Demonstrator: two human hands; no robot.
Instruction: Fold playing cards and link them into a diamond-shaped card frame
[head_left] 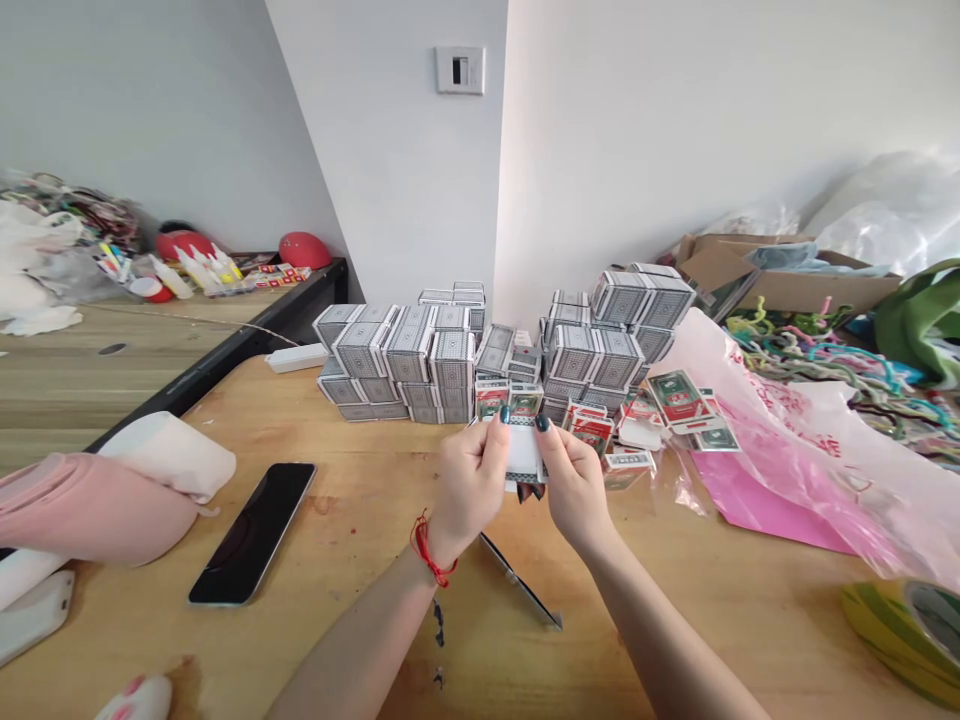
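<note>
My left hand (471, 482) and my right hand (576, 484) are raised over the wooden table (360, 620), both pinching a small pack of playing cards (524, 452) between thumbs and fingers. The pack's pale patterned side faces me. A red string is tied round my left wrist. Just behind the hands lie loose red and green card packs (592, 428) and a wall of stacked grey patterned card boxes (420, 362).
A black phone (253, 532) lies face up at the left. A pink sleeve (82, 508) and white cloth rest at the far left. A pink plastic bag (787, 450) spreads at the right, with coloured cords and cardboard boxes behind. A thin dark strip (521, 585) lies under my wrists.
</note>
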